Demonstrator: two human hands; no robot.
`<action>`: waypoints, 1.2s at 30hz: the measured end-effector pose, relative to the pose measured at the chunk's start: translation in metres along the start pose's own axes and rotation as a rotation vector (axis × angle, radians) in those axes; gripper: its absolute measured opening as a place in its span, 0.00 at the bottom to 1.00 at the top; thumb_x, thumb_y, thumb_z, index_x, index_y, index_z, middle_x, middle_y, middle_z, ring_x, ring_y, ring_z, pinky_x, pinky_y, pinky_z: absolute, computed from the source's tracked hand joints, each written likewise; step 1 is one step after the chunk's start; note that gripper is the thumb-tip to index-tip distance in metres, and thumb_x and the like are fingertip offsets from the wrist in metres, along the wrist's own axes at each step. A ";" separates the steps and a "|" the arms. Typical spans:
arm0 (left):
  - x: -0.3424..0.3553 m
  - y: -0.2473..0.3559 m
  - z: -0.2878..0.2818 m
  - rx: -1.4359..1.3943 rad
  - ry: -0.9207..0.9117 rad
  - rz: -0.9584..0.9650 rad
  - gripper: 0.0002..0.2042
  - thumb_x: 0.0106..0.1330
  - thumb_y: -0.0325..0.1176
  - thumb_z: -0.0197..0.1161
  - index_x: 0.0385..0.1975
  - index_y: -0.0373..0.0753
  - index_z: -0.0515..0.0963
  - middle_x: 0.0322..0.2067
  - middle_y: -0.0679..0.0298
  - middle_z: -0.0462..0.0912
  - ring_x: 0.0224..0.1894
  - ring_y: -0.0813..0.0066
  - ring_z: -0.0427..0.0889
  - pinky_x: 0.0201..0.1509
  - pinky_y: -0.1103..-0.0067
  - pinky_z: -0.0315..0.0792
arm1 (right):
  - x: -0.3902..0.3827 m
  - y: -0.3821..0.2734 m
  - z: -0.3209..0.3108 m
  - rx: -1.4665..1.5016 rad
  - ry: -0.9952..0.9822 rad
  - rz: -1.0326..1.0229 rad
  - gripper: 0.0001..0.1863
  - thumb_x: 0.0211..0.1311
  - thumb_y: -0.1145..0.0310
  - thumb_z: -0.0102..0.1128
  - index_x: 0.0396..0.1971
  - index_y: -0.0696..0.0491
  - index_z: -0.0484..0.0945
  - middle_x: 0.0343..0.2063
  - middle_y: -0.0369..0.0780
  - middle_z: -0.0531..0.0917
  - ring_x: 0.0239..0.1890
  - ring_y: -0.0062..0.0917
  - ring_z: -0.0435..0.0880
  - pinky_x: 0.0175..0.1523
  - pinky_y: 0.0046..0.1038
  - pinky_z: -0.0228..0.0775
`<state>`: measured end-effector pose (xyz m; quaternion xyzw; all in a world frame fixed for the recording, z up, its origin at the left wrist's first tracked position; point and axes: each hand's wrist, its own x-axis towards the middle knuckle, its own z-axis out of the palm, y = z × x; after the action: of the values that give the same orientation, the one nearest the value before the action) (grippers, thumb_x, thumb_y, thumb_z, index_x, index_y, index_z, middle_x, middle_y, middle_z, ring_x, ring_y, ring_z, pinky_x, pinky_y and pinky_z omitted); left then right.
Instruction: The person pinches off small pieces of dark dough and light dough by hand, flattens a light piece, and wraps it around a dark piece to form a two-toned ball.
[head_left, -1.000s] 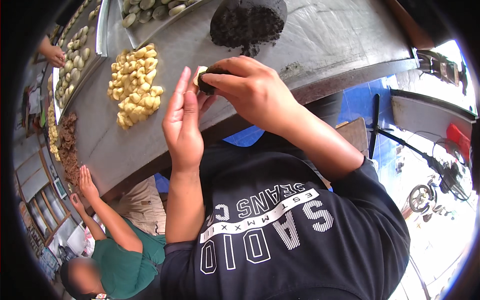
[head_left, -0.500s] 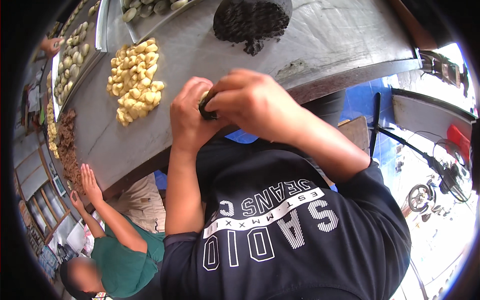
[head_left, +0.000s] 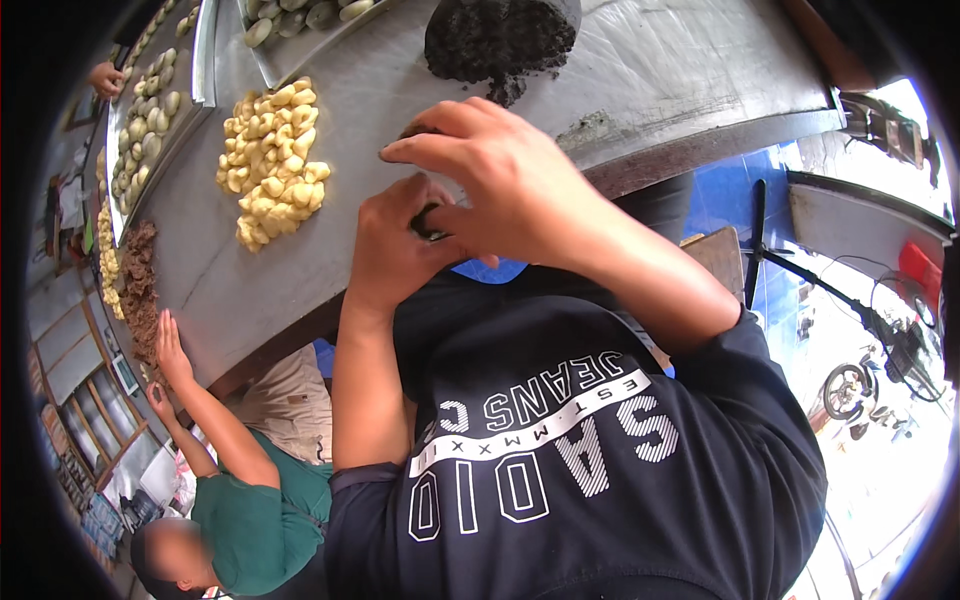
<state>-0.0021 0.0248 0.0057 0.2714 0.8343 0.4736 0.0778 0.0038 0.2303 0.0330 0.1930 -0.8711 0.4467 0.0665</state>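
Note:
My left hand (head_left: 390,245) is curled around a dark lump (head_left: 428,222) above the near edge of the metal table (head_left: 680,80). My right hand (head_left: 510,175) is over it, index and middle fingers raised and apart, with the thumb reaching down at the lump. Some dark material shows behind those raised fingertips, too hidden to make out. Beyond my hands lies a mound of dark crumbly paste (head_left: 495,40); a pile of small yellow dough pieces (head_left: 270,165) lies to their left.
Metal trays (head_left: 205,70) of pale greenish rounded pieces stand at back left, beside brown filling (head_left: 143,280). A co-worker in green (head_left: 245,520) works at lower left; another person's hand (head_left: 105,80) is at upper left. A black fan stand (head_left: 760,250) is at right.
My left hand has gone from upright, extended fingers to curling around the dark lump and sits lower. My right fingers have lifted and spread away from it since half a second ago.

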 end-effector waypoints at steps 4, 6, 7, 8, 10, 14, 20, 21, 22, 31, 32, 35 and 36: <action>-0.008 -0.009 -0.008 -0.373 -0.045 -0.254 0.31 0.67 0.56 0.85 0.56 0.37 0.82 0.38 0.73 0.82 0.35 0.86 0.79 0.39 0.82 0.75 | -0.002 0.030 -0.038 -0.360 0.128 0.032 0.20 0.60 0.72 0.79 0.53 0.47 0.92 0.47 0.40 0.87 0.53 0.41 0.89 0.57 0.41 0.84; -0.011 -0.017 -0.016 -0.437 -0.115 -0.281 0.31 0.68 0.56 0.83 0.56 0.37 0.82 0.40 0.72 0.82 0.37 0.87 0.78 0.41 0.84 0.73 | -0.008 0.057 -0.037 -0.507 0.174 0.053 0.19 0.60 0.72 0.78 0.53 0.47 0.92 0.45 0.40 0.86 0.52 0.40 0.88 0.56 0.41 0.84; -0.011 -0.021 -0.020 -0.492 -0.170 -0.298 0.31 0.69 0.57 0.82 0.57 0.36 0.82 0.43 0.71 0.82 0.39 0.88 0.77 0.43 0.85 0.72 | -0.006 0.063 -0.036 -0.512 0.148 0.041 0.17 0.61 0.72 0.77 0.51 0.47 0.92 0.45 0.40 0.85 0.51 0.40 0.88 0.56 0.41 0.84; -0.011 -0.022 -0.017 -0.427 -0.135 -0.141 0.24 0.79 0.52 0.74 0.55 0.36 0.83 0.37 0.73 0.82 0.35 0.88 0.74 0.39 0.85 0.70 | -0.005 0.067 -0.037 -0.517 0.123 0.029 0.15 0.63 0.72 0.76 0.49 0.47 0.92 0.44 0.40 0.84 0.50 0.40 0.88 0.55 0.41 0.83; -0.009 -0.018 -0.011 -0.559 -0.072 -0.122 0.22 0.83 0.53 0.68 0.55 0.36 0.83 0.34 0.73 0.81 0.33 0.88 0.73 0.38 0.85 0.68 | -0.011 0.063 -0.039 -0.521 0.104 0.030 0.12 0.64 0.72 0.71 0.47 0.48 0.92 0.48 0.41 0.84 0.52 0.40 0.87 0.54 0.41 0.84; -0.010 -0.016 -0.006 -0.595 0.037 -0.172 0.20 0.90 0.50 0.56 0.51 0.37 0.83 0.33 0.72 0.78 0.31 0.87 0.70 0.36 0.84 0.65 | -0.024 0.049 -0.034 -0.468 -0.016 -0.011 0.09 0.65 0.73 0.66 0.43 0.50 0.89 0.53 0.42 0.84 0.57 0.39 0.85 0.56 0.40 0.85; -0.005 -0.017 0.002 -0.673 0.142 -0.053 0.16 0.92 0.42 0.54 0.47 0.38 0.82 0.30 0.71 0.80 0.28 0.86 0.70 0.34 0.86 0.65 | -0.014 0.050 -0.032 -0.431 0.053 -0.031 0.09 0.67 0.71 0.68 0.45 0.52 0.85 0.54 0.42 0.85 0.56 0.39 0.85 0.57 0.41 0.84; -0.007 -0.014 0.002 -0.626 0.106 -0.127 0.15 0.91 0.42 0.56 0.47 0.38 0.82 0.32 0.71 0.81 0.28 0.86 0.71 0.34 0.86 0.66 | -0.013 0.050 -0.030 -0.406 -0.084 0.095 0.08 0.68 0.71 0.69 0.45 0.52 0.85 0.53 0.42 0.84 0.56 0.39 0.85 0.57 0.42 0.84; -0.004 -0.011 0.002 -0.579 0.069 -0.191 0.14 0.91 0.42 0.58 0.47 0.38 0.82 0.33 0.70 0.81 0.29 0.86 0.71 0.35 0.85 0.67 | -0.013 0.055 -0.025 -0.379 -0.028 0.027 0.10 0.66 0.69 0.71 0.45 0.52 0.83 0.47 0.41 0.85 0.52 0.40 0.86 0.56 0.42 0.83; 0.001 -0.001 0.004 -0.674 0.091 -0.203 0.19 0.62 0.32 0.89 0.44 0.38 0.83 0.32 0.74 0.79 0.30 0.86 0.74 0.35 0.84 0.71 | -0.010 0.056 -0.030 -0.220 0.102 -0.026 0.08 0.71 0.69 0.71 0.47 0.50 0.88 0.43 0.44 0.88 0.48 0.44 0.90 0.54 0.43 0.84; 0.001 -0.003 0.004 -0.675 0.091 -0.202 0.19 0.62 0.32 0.89 0.44 0.38 0.83 0.32 0.74 0.79 0.30 0.86 0.74 0.35 0.84 0.71 | -0.009 0.056 -0.032 -0.221 0.102 -0.025 0.08 0.71 0.69 0.71 0.47 0.50 0.88 0.43 0.44 0.88 0.48 0.44 0.90 0.54 0.43 0.84; 0.002 -0.008 0.007 -0.234 0.013 -0.230 0.22 0.52 0.25 0.92 0.40 0.37 0.83 0.35 0.70 0.83 0.38 0.85 0.79 0.43 0.81 0.77 | -0.008 0.054 -0.035 -0.100 0.070 0.024 0.10 0.71 0.71 0.70 0.49 0.52 0.90 0.44 0.45 0.90 0.47 0.46 0.92 0.52 0.44 0.85; 0.003 -0.007 0.010 -0.162 0.082 -0.102 0.22 0.49 0.27 0.93 0.38 0.37 0.83 0.33 0.69 0.84 0.36 0.81 0.82 0.40 0.79 0.77 | -0.009 0.053 -0.036 -0.065 0.073 0.008 0.11 0.69 0.74 0.71 0.50 0.54 0.90 0.44 0.44 0.90 0.45 0.44 0.93 0.50 0.42 0.86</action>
<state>-0.0035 0.0315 -0.0052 0.2016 0.8085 0.5456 0.0894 -0.0107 0.2898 0.0122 0.1706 -0.8830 0.4250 0.1028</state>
